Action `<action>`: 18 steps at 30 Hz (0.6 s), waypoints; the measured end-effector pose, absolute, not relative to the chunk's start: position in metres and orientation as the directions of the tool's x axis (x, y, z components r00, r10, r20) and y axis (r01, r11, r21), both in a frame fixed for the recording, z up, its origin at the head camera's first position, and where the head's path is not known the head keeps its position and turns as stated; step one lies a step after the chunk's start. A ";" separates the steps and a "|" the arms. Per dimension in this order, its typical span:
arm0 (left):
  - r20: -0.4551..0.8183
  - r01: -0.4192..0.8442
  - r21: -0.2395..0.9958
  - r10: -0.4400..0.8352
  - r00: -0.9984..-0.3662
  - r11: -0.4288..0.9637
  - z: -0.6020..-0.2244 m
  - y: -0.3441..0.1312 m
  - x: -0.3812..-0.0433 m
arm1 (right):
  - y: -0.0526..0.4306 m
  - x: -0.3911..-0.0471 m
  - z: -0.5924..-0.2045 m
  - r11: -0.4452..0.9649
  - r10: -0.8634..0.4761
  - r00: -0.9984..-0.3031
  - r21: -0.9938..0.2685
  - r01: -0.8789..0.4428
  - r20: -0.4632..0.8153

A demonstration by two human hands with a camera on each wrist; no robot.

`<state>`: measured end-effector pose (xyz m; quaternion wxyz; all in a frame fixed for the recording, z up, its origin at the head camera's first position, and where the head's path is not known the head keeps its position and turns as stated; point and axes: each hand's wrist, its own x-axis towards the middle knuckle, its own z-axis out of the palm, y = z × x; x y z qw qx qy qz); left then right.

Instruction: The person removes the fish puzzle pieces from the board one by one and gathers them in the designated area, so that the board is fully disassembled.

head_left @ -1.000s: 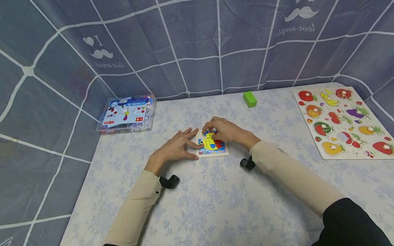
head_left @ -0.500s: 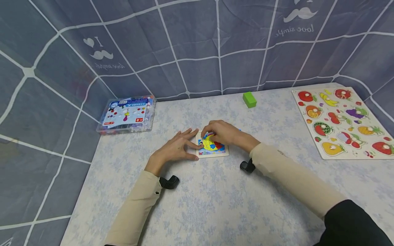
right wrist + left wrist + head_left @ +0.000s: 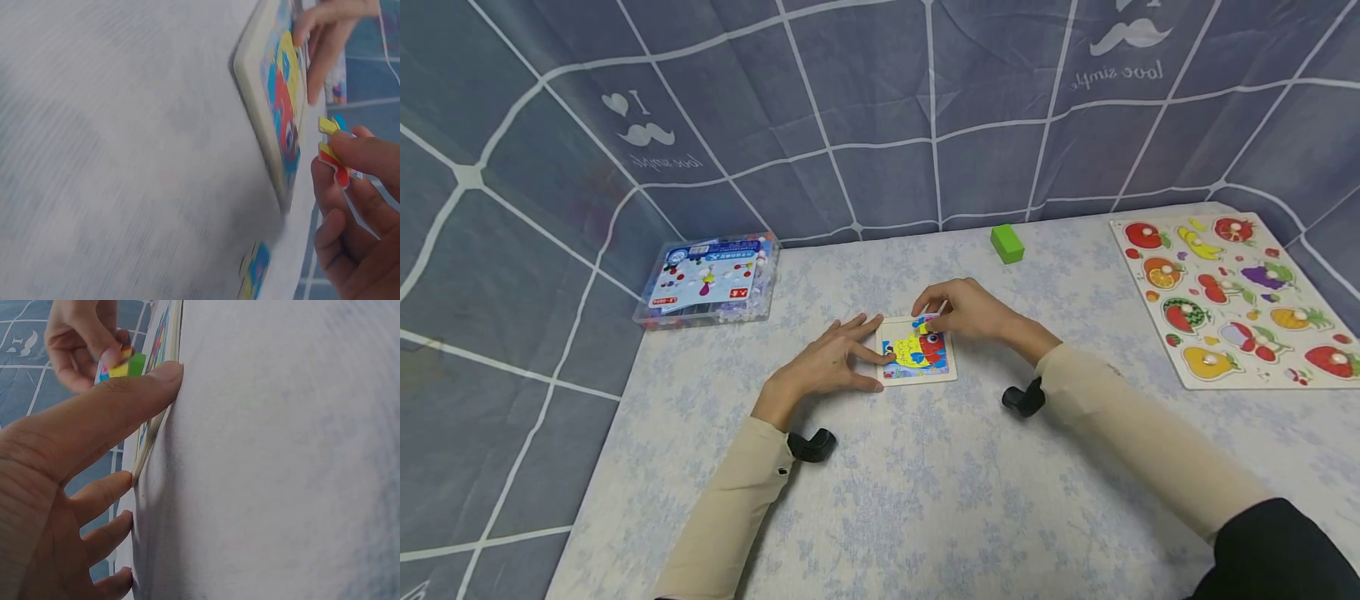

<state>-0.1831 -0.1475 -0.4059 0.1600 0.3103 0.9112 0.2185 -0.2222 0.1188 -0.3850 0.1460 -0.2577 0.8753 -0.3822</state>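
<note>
A small jigsaw puzzle in a pale wooden tray (image 3: pixel 925 381) lies on the table, showing a yellow and red fish picture. My left hand (image 3: pixel 820 362) rests at its left side, fingers spread and fairly straight, the index fingertip on the picture and the thumb at the near left corner. Above the tray's far edge, my right hand (image 3: pixel 966 308) pinches a puzzle piece (image 3: pixel 342 177) with yellow, red and blue on it, between thumb and fingers. A second loose piece (image 3: pixel 256 272) lies on the table beside the tray in the right wrist view; the right hand hides it in the head view.
A green block (image 3: pixel 1007 243) sits near the back edge. At the back left is a clear plastic box (image 3: pixel 707 279) with a printed label. A fruit puzzle board (image 3: pixel 1240 300) lies on the right. Patterned curtains stand behind and to the left.
My right hand has lifted off the picture and moved right and away, now with a puzzle piece between its fingers. More of the fish picture shows. The left hand has stayed in place.
</note>
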 end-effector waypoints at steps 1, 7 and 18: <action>-0.158 0.492 0.499 0.634 -0.757 0.713 -0.406 -0.147 -0.183 | 0.123 -0.222 -0.385 0.574 -0.552 -0.832 -0.751 -0.325 -0.062; -0.169 0.489 0.497 0.633 -0.756 0.717 -0.403 -0.147 -0.182 | 0.153 -0.220 -0.387 0.588 -0.495 -0.864 -0.767 -0.256 -0.092; -0.173 0.484 0.494 0.628 -0.759 0.722 -0.403 -0.146 -0.182 | 0.207 -0.217 -0.391 0.617 -0.422 -0.897 -0.766 -0.180 -0.129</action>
